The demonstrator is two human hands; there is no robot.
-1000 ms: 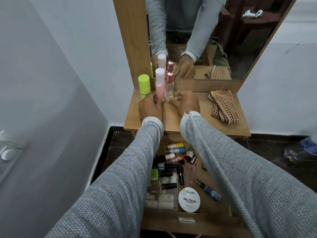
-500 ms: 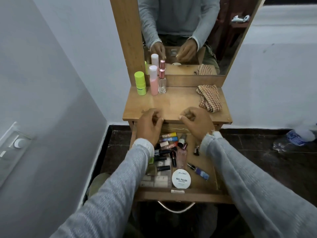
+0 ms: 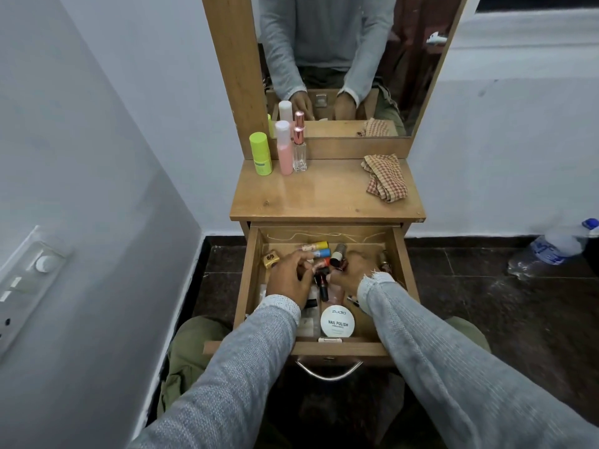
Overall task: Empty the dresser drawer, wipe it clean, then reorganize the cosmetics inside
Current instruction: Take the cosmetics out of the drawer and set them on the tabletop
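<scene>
We are reaching into the open drawer (image 3: pixel 249 273): our left hand (image 3: pixel 290 280) is curling its fingers among the small cosmetics (image 3: pixel 321 254), though we cannot tell what it is gripping; our right hand (image 3: pixel 351 273) is curling around bottles beside it, its grasp equally unclear.

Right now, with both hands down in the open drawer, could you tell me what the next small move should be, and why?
Probably close the left hand and right hand on a few of the small bottles and lift them onto the dresser top. The drawer is still full, three bottles already stand on top, and the checked cloth waits unused.
</scene>
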